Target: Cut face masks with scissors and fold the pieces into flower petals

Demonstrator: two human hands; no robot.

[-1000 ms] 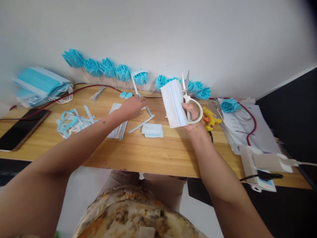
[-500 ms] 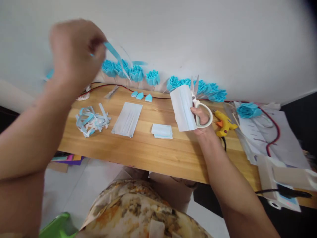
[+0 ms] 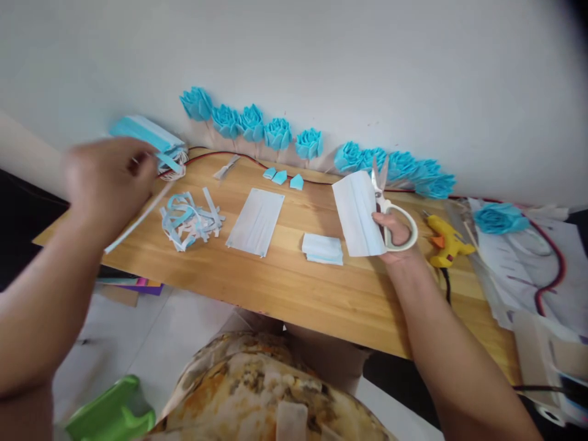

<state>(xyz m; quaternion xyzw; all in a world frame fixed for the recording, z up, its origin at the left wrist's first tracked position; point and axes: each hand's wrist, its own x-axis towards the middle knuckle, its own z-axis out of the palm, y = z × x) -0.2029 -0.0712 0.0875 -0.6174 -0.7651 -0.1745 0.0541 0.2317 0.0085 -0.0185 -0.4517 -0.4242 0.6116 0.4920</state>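
My left hand (image 3: 110, 177), slightly blurred, is raised over the table's left side, its fingers pinched on a thin blue strip (image 3: 169, 162). A long white strip (image 3: 138, 222) slants below the hand; whether the fingers hold it too I cannot tell. My right hand (image 3: 395, 234) grips white-handled scissors (image 3: 400, 229), blades up and parted, together with a cut pale-blue face mask piece (image 3: 358, 214). Between the hands lie a heap of cut strips (image 3: 188, 222), a flat face mask (image 3: 256, 222) and a small folded mask piece (image 3: 322, 248).
Blue fabric flowers (image 3: 278, 133) line the wall. A mask stack (image 3: 149, 135) stands behind my left hand. Three small blue cutouts (image 3: 279, 177) lie near a red-black cord. Rightward are a yellow glue gun (image 3: 445, 239), another flower (image 3: 498, 217) and papers (image 3: 551, 263).
My left hand has come down, carrying the strip lower and to the left. The view has shifted, uncovering the mask stack. My right hand still holds the scissors and mask piece.
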